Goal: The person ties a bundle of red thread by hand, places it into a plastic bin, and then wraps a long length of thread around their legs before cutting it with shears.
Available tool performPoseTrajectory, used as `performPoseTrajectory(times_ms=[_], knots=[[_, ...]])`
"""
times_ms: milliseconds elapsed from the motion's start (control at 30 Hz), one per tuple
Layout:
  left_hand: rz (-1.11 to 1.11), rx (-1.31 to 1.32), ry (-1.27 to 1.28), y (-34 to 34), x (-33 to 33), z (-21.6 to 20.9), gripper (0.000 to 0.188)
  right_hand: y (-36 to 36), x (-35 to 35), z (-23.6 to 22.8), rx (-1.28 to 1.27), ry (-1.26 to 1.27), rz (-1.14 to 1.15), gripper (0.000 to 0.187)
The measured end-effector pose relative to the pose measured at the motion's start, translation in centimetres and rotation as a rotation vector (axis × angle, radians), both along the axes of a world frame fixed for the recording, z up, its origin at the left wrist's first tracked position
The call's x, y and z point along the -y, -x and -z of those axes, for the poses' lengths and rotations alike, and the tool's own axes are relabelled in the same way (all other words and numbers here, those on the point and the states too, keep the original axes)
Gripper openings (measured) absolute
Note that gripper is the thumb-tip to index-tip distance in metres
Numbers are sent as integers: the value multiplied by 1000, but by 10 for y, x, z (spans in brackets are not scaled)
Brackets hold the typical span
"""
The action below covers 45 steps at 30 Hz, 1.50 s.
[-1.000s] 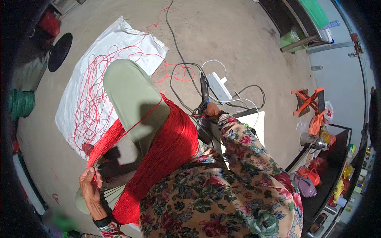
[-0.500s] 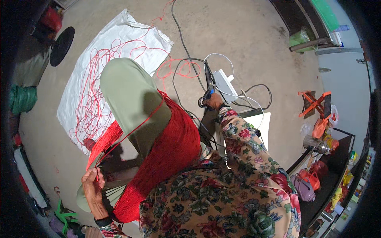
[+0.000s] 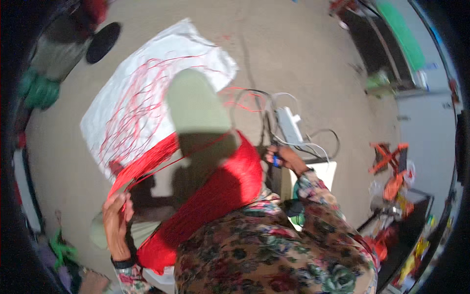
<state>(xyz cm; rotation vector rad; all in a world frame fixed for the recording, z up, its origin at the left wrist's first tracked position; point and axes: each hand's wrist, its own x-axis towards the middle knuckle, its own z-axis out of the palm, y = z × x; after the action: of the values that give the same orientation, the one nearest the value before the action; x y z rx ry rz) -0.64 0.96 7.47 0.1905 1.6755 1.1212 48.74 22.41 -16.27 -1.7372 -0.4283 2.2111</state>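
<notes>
A thick hank of red cord (image 3: 210,201) is looped around my bent knee in pale green trousers (image 3: 198,105). My left hand (image 3: 116,210) is closed on the strands at the hank's left end, where a single cord runs taut across the knee. To the right of the knee, my right hand (image 3: 290,159) is closed around the handles of what look like scissors, dark with a bit of blue; motion blurs them. More red cord (image 3: 134,103) lies in loose loops over a white woven sheet (image 3: 196,41) on the floor.
A white power strip (image 3: 290,125) with white and black cables lies just beyond my right hand. An orange folding stool (image 3: 389,157) stands at the right, near a dark shelf (image 3: 416,225) with bags. At the far left is a round black disc (image 3: 104,43).
My right hand has drawn back toward me, the blue bit moving with it. My left hand keeps its hold on the cord. The whole view has shifted and blurred.
</notes>
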Motion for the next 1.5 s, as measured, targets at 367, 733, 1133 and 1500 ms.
performPoseTrajectory(times_ms=[367, 733, 1133, 1500], knots=[[4, -55, -83, 6, 1, -17, 19, 25, 7, -175, 4, -482, -175, 30], [-115, -187, -217, 27, 17, -2, 16, 126, 9, -264, -471, -761, -653, 67], [-317, -417, -521, 47, 14, 11, 30, 191, 69, -291, -841, -160, -1211, 82], [-413, -420, -581, 51, 13, 17, 36, 174, 49, -276, -619, 47, -1399, 77]])
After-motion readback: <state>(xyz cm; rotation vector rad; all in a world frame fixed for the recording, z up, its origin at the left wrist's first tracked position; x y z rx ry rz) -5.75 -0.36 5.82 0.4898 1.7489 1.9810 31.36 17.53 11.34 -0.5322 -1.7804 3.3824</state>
